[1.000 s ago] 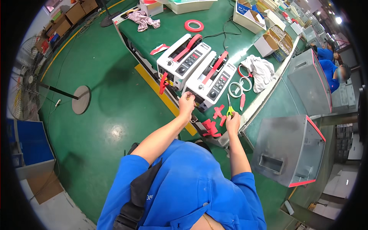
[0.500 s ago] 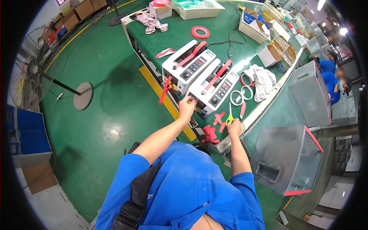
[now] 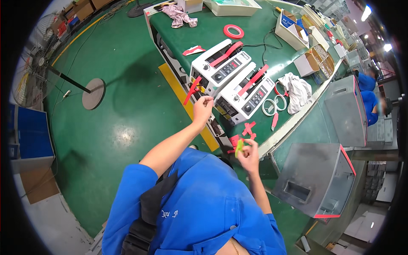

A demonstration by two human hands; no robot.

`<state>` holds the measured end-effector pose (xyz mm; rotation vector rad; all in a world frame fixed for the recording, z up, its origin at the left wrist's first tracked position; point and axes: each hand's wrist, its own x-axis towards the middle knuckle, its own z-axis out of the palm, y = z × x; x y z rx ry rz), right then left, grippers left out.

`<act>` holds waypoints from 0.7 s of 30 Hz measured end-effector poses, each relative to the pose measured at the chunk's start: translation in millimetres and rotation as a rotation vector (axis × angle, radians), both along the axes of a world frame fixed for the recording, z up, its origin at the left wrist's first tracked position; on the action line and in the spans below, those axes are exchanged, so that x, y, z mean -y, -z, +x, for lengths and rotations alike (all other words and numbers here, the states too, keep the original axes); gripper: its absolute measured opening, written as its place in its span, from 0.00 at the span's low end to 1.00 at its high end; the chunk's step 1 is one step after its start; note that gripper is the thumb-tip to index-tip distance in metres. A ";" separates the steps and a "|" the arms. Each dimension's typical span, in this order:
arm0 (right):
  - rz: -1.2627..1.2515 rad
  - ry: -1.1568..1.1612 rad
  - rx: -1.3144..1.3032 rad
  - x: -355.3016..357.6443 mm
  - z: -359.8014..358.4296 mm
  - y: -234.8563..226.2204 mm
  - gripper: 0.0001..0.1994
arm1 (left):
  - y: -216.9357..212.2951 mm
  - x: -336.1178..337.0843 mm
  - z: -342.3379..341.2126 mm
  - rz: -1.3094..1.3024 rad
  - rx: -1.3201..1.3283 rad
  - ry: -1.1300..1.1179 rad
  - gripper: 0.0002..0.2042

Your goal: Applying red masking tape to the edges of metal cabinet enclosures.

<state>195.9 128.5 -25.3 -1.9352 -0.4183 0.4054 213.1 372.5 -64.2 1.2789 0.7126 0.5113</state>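
Observation:
Two white automatic tape dispensers stand side by side on the green table, each loaded with red tape. From the front of the left dispenser (image 3: 221, 70) hangs a strip of red tape (image 3: 192, 90). My left hand (image 3: 203, 111) is closed in a pinch in front of the right dispenser (image 3: 246, 95), close to its left corner; what the fingertips hold, if anything, is hidden. By the table's near corner, my right hand (image 3: 249, 156) grips scissors (image 3: 239, 147) by their yellow-green handles. Their blades cannot be made out. Cut red tape pieces (image 3: 247, 128) lie just beyond this hand.
A red-handled knife (image 3: 275, 121), white tape rings (image 3: 269, 107) and a white cloth (image 3: 295, 92) lie right of the dispensers. Farther back are a red tape roll (image 3: 233, 31) and boxes. A grey metal cabinet (image 3: 297, 170) stands at right; a fan base (image 3: 93, 93) stands left.
My right hand has lifted the scissors off the table and drawn them nearer my body. My left hand has come away from the right dispenser's front. The view has shifted slightly.

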 end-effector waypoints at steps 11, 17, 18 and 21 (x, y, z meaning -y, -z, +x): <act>-0.474 0.202 0.471 -69.6 -11.6 -8.5 0.21 | -30.3 -18.6 13.1 0.953 0.156 0.279 0.13; -0.496 0.318 0.370 -90.9 -14.0 -2.2 0.21 | -25.6 -22.5 14.8 1.042 0.132 0.303 0.14; -0.483 0.341 0.381 -94.2 -14.1 5.2 0.21 | -27.2 -22.7 14.7 1.054 0.130 0.308 0.14; -0.508 0.317 0.576 -98.4 -13.9 17.9 0.22 | -31.7 -24.7 14.3 1.125 0.078 0.347 0.15</act>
